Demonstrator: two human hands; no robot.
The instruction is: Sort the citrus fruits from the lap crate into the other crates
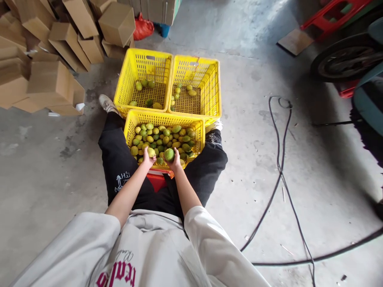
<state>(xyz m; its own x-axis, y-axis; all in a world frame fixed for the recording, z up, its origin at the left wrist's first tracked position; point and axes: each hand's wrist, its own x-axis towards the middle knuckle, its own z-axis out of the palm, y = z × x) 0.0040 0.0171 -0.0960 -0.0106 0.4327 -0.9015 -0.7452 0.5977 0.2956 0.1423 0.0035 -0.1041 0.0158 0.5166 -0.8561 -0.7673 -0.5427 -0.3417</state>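
Note:
My left hand [149, 158] is closed around a yellowish lemon [151, 152] over the near edge of the front yellow crate [164, 118]. A larger green lemon [169, 154] rests in my right hand [176, 160], gripped with the fingers partly hidden under it. Below and beyond both hands, many green and yellow lemons [166, 140] fill the front crate, which stands between my legs. Two more yellow crates sit behind it: the left one [131, 75] and the right one [220, 91] each hold several lemons on their slatted bottoms.
Cardboard boxes [50, 81] are piled at the upper left, with a red bag [143, 28] beside them. A black cable [279, 171] loops over the concrete floor on the right. Farther right stands a vehicle with a black wheel [347, 57], near a red plastic stool [332, 18].

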